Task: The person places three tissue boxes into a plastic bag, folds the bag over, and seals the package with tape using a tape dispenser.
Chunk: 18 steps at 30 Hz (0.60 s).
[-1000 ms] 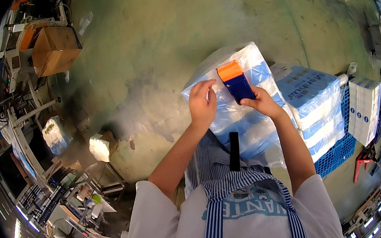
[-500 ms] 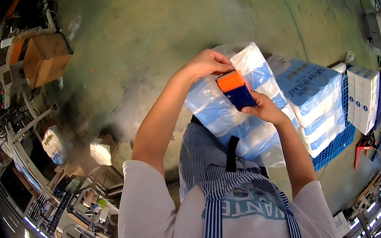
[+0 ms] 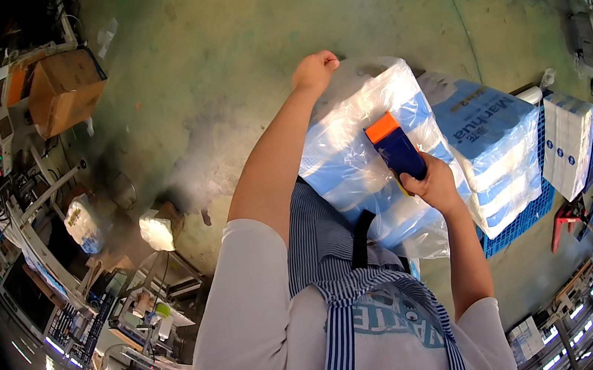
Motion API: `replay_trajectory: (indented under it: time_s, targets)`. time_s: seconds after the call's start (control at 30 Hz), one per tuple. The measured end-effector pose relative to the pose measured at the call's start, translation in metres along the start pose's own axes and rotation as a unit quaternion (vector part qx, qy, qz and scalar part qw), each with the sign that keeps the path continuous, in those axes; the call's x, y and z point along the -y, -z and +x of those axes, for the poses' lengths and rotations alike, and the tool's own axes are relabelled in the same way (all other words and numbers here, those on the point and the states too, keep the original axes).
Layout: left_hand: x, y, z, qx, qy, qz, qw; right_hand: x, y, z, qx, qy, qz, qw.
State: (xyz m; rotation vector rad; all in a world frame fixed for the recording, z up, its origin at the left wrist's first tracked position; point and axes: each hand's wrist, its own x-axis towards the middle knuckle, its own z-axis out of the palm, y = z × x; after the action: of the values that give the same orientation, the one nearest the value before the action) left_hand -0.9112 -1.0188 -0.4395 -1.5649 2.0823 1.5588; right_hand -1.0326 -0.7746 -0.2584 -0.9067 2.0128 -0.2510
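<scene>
I note the concrete floor first: green-grey, stained, filling most of the head view. On it, to my right, sits a blue pallet carrying a stack of wrapped blue-and-white packs, with a white carton standing just beside that stack. Directly ahead of my striped apron I have the large plastic-wrapped bundle of blue-and-white packs, its clear film loose and wrinkled; it lies between my two arms, touching the pallet stack on its right side. A brown cardboard box rests on a machine frame far to my left, well apart from the bundle, and a small whitish block lies on the floor near cluttered racks at lower left. My left hand is stretched to the far top corner of the bundle, fingers closed in a narrow grip on the film there. My right hand is on the near right side of the bundle, its grip closed around a blue handheld tool with an orange end; the tool lies tilted across the bundle's top face, orange end pointing away from me, pressed against the film. I cannot tell what kind of tool it is.
</scene>
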Motion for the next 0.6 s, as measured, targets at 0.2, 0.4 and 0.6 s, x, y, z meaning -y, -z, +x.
replay_trajectory:
  time_s: [0.2,0.4,0.6]
  targets:
    - [0.034,-0.051,0.010,0.040,-0.012,0.166,0.985,-0.010,-0.003,0.006,-0.011,0.007,-0.002,1.000]
    - [0.018,-0.026,-0.003,0.035,-0.003,0.239,0.970,-0.010,0.010,0.018,-0.004,-0.018,0.004,1.000]
    - [-0.033,-0.010,-0.152,-0.242,-0.213,0.072,0.944,-0.019,0.010,0.035,-0.009,0.017,0.006,1.000]
